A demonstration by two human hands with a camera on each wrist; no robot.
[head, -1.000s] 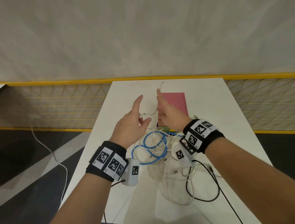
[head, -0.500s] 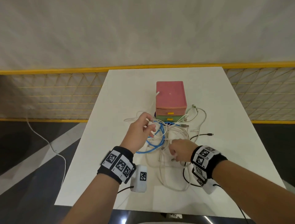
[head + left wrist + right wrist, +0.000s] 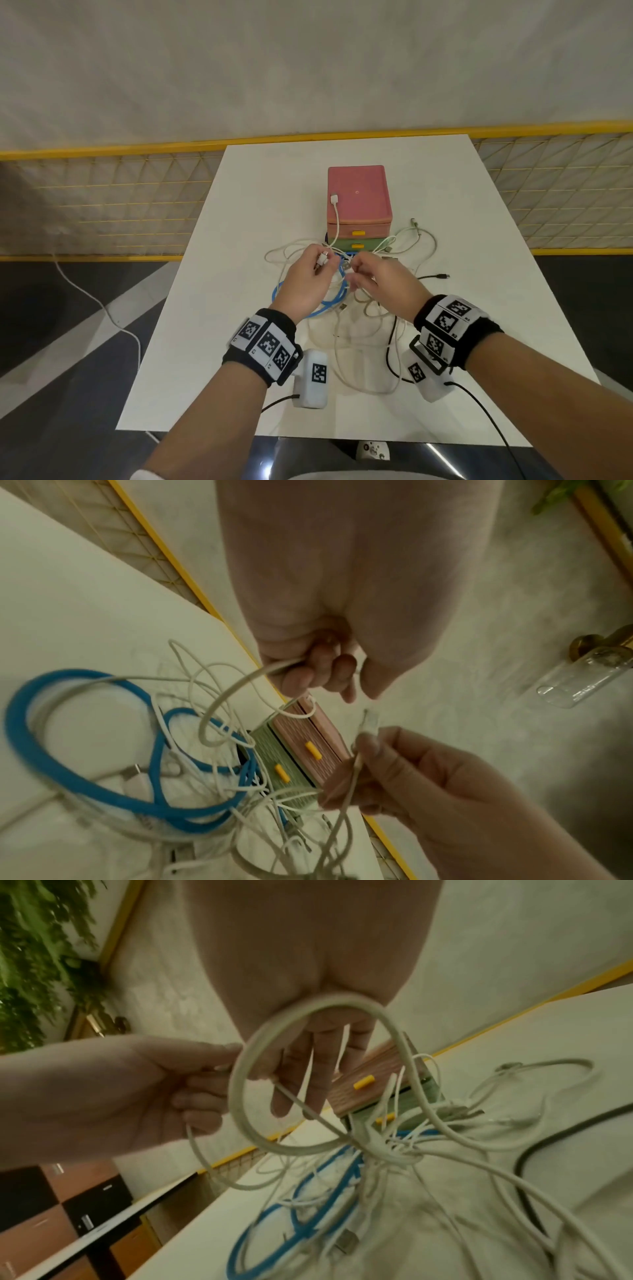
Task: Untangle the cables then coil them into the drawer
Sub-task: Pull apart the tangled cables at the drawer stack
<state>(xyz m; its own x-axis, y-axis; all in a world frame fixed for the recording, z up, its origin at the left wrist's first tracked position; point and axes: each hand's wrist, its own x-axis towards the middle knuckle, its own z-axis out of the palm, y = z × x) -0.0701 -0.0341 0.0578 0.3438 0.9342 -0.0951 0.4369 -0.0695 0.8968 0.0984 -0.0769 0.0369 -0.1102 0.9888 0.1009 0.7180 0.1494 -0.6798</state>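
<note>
A tangle of white cables [image 3: 346,329] with a blue cable [image 3: 327,303] and a black cable [image 3: 432,277] lies on the white table [image 3: 239,342], in front of a small drawer unit [image 3: 358,202]. The unit has a pink drawer over a green one, both closed. One white plug [image 3: 334,198] rests on its top. My left hand [image 3: 320,263] grips a white cable [image 3: 246,680] near its plug, above the pile. My right hand [image 3: 352,270] pinches another white cable just behind its USB plug [image 3: 371,721], close beside the left. A thick white loop [image 3: 246,1096] hangs under the right hand.
A yellow mesh fence [image 3: 102,205] runs behind and beside the table, and a white cord [image 3: 102,308] trails on the dark floor at left. Black leads [image 3: 479,404] run from my wrist cameras over the near table edge. More cable ends [image 3: 416,226] lie right of the drawers.
Both hands were raised and open a second ago. The left then dropped onto the tangle and took a white cable. The right came up from the front and now pinches a plug end beside it.
</note>
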